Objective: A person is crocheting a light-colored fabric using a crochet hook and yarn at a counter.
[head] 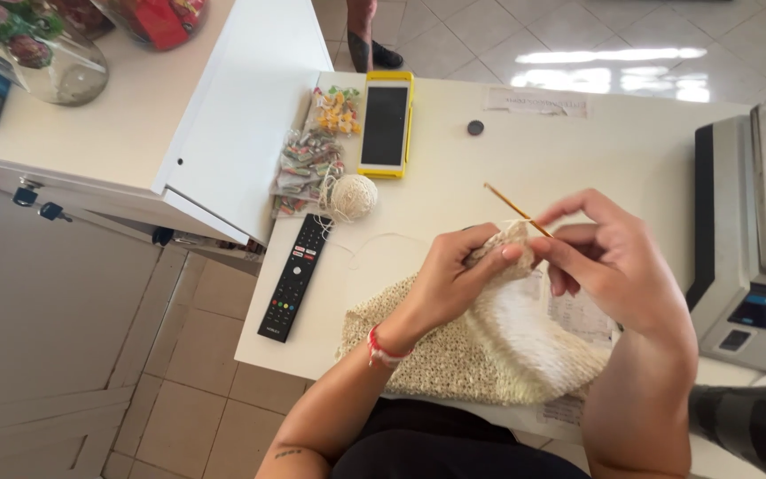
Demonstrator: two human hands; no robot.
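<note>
Cream crocheted fabric (480, 341) lies over the near edge of the white worktop (596, 151) and hangs toward our lap. Our left hand (458, 275) is closed on the upper edge of the fabric, thumb and fingers pinching it just below the working point. Our right hand (609, 257) is closed around a slender gold crochet hook (516, 209), whose free end slants up and to the left above the fabric; the two hands almost touch. A strand of yarn runs from the work to a cream yarn ball (352, 196) further back on the worktop. Beside the ball lie a black remote control (295, 278), small bags of sweets (312, 160) and a yellow-cased phone (386, 124). A grey weighing scale (755, 248) stands at the right edge.
</note>
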